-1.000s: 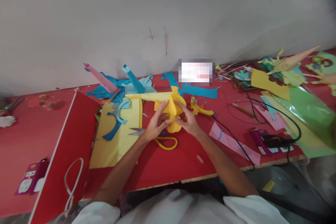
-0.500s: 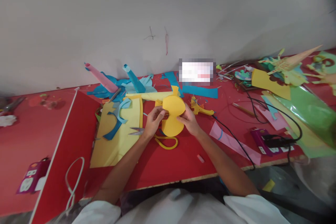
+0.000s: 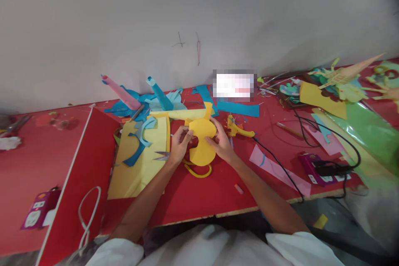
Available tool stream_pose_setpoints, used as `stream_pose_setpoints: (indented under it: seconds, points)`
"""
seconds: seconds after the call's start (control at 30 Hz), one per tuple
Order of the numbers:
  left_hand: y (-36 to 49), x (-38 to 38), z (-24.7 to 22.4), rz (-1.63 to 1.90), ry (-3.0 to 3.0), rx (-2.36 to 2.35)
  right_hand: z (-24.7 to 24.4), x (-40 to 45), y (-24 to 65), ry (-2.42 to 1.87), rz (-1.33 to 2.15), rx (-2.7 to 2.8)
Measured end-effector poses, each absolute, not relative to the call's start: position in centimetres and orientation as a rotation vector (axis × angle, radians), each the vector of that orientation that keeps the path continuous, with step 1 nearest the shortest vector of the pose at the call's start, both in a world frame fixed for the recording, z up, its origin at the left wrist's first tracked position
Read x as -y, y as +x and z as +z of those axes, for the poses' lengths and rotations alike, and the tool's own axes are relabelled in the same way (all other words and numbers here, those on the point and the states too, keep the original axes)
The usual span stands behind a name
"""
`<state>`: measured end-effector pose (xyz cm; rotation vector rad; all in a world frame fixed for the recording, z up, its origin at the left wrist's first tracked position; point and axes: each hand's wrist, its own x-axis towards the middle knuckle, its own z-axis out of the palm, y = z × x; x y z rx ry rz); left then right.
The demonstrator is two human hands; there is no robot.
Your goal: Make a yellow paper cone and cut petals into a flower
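Note:
Between my two hands is a yellow paper cutout (image 3: 202, 153) with two rounded lobes and a narrow waist. My left hand (image 3: 181, 143) pinches its left side with thumb and fingers. On the other side, my right hand (image 3: 220, 141) grips it, the thumb lying on the front near the waist. Below and behind the cutout lie scissors (image 3: 199, 176) with yellow handles, their blades pointing left under my left wrist. A yellow glue gun (image 3: 241, 131) rests just right of my right hand. Yellow sheets (image 3: 149, 174) with blue curved offcuts on top lie to the left.
A pink paper cone (image 3: 120, 93) and a blue paper cone (image 3: 159, 94) stand at the back left. A red divider (image 3: 84, 174) rises on the left. To the right are a pink strip (image 3: 277, 172), a purple power box (image 3: 311, 168) with black cables, and green sheets (image 3: 370, 133).
The yellow cutout has moved slightly left and down, with both hands still on it. My right fingers have shifted a little along its edge.

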<state>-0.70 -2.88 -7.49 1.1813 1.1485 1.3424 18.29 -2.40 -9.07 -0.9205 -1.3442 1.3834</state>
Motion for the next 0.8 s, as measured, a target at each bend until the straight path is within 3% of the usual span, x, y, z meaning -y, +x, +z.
stream_pose_setpoints:
  seconds: [0.3, 0.8]
  points:
    - [-1.6, 2.4, -8.7, 1.042, 1.381, -0.979, -10.0, 1.8, 19.3, -1.045, 1.179, 1.246]
    - [-3.1, 1.5, -8.3, 1.324, 1.503, -1.046, -8.1, 1.7, 20.1, -0.767, 1.217, 1.518]
